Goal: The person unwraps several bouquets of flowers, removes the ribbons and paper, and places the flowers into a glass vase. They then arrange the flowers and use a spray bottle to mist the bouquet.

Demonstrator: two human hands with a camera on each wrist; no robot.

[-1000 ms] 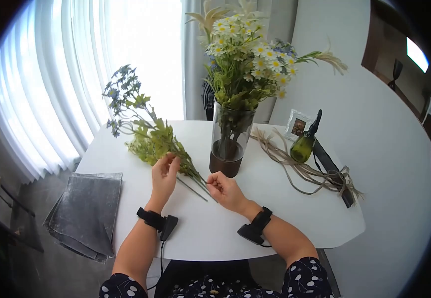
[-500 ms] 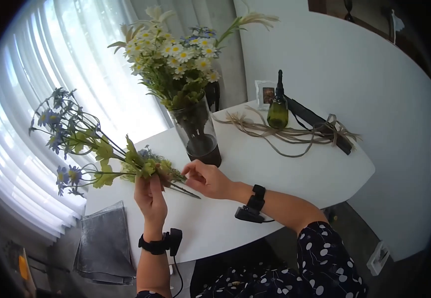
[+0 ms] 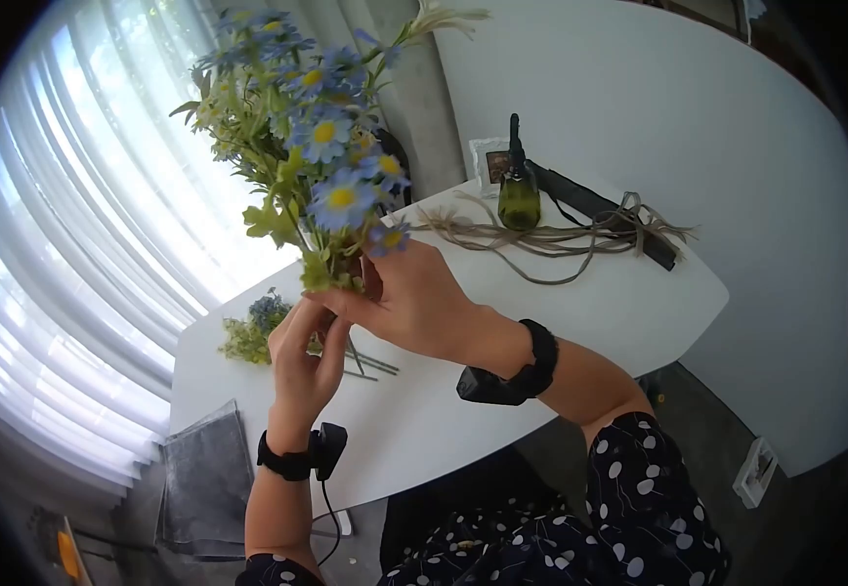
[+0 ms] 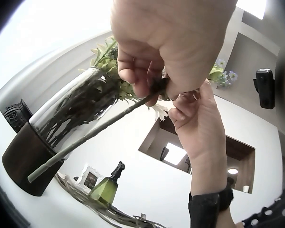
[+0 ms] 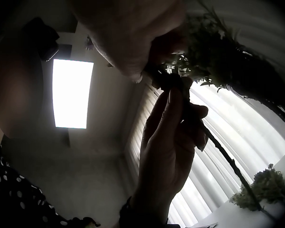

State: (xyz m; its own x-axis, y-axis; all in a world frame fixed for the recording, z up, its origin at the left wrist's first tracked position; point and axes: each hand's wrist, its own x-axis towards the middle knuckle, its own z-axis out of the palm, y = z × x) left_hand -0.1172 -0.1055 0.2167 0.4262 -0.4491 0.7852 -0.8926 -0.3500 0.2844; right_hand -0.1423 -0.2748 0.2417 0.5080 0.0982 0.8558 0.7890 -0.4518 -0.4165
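both arms reach out over the white table [image 3: 619, 313]. the left arm goes almost straight ahead, with a black band [image 3: 287, 457] on the wrist. the right arm slants in from the right side, its elbow bent, and it wears a band too.

the left hand [image 3: 305, 363] points up, with its thumb and bent fingers pinching the stem [image 4: 88, 138] of the blue flowers [image 3: 341, 195]. in the left wrist view the stem pokes out past the fingers and slants down. the right hand [image 3: 414, 303] is just above the left hand, with its back turned up. its thumb goes sideways under the low leaves, and its bent fingers grip the flowers there. the leaves hide some of its fingertips. the two hands are very close together.

the blue flowers are up in the air over the table, with their heads above both hands. a small green and blue bunch [image 3: 253, 337] lies on the table near the left hand. the vase [image 4: 76, 114] has more flowers in it. the green bottle [image 3: 520, 203] is well apart from the hands, next to some dry strands [image 3: 453, 227].
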